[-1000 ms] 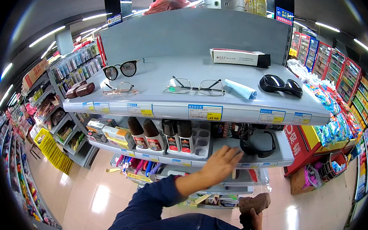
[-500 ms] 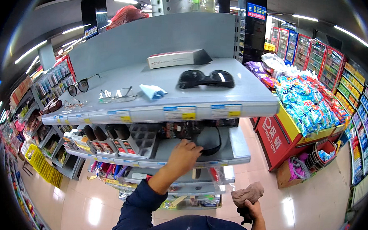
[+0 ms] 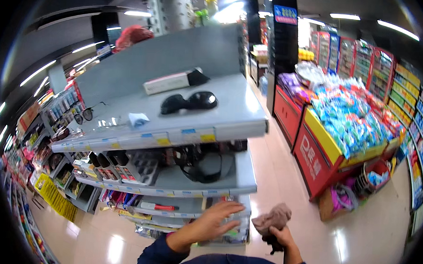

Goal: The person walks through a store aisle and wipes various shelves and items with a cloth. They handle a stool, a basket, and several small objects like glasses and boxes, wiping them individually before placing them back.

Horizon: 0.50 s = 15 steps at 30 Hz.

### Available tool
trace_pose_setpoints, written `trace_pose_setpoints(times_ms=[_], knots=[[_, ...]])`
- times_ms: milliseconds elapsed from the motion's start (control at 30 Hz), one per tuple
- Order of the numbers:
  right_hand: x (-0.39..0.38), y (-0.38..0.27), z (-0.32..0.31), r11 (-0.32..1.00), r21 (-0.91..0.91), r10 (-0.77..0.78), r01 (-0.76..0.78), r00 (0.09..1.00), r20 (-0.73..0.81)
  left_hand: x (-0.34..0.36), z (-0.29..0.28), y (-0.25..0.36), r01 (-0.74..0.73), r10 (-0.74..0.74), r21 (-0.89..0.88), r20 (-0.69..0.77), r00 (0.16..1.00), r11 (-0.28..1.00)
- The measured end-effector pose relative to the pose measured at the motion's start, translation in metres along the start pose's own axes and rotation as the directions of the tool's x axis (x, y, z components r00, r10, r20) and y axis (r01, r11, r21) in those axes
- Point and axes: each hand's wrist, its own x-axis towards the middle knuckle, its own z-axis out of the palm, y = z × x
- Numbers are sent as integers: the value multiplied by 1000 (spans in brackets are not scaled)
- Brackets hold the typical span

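My left hand [image 3: 213,221] is in front of the lower shelves, fingers apart, with nothing in it. Brown cloth [image 3: 273,217] is bunched in my right hand [image 3: 283,238], and a darker part hangs below the fingers. On the second shelf [image 3: 233,182], above my left hand, lies a black looped strap [image 3: 201,175]. Beside it sit a grey tray with round hollows [image 3: 146,169] and several dark-capped bottles [image 3: 120,162]. The top shelf holds black sunglasses [image 3: 189,102], a white box [image 3: 169,83], a light-blue cloth [image 3: 138,120] and glasses [image 3: 88,113] farther left.
A red-and-yellow promotion bin [image 3: 314,150] heaped with bagged goods [image 3: 351,119] stands to the right, a cardboard box [image 3: 330,203] at its foot. At left is a yellow basket [image 3: 55,196]. Tiled floor [image 3: 275,182] runs between shelf and bin.
My left hand has come off the second shelf, down toward me, and its fingers have spread. The view has turned right, so the shelf sits farther left. The right hand still holds the cloth.
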Motion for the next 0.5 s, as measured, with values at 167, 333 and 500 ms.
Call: trace_pose_setpoints(times_ms=[167,333,500], knots=[[0,-49,15,998,65,-15,4,985,174,23,82,-29,-16,16,58,-15,1000,998],[-3,-58,-38,992,91,-102,87,979,176,63,141,-29,127,-132,-385,15,991,914],[-7,-89,-88,1000,-14,-1,4,970,245,104,198,-25,278,-300,-583,60,952,764]])
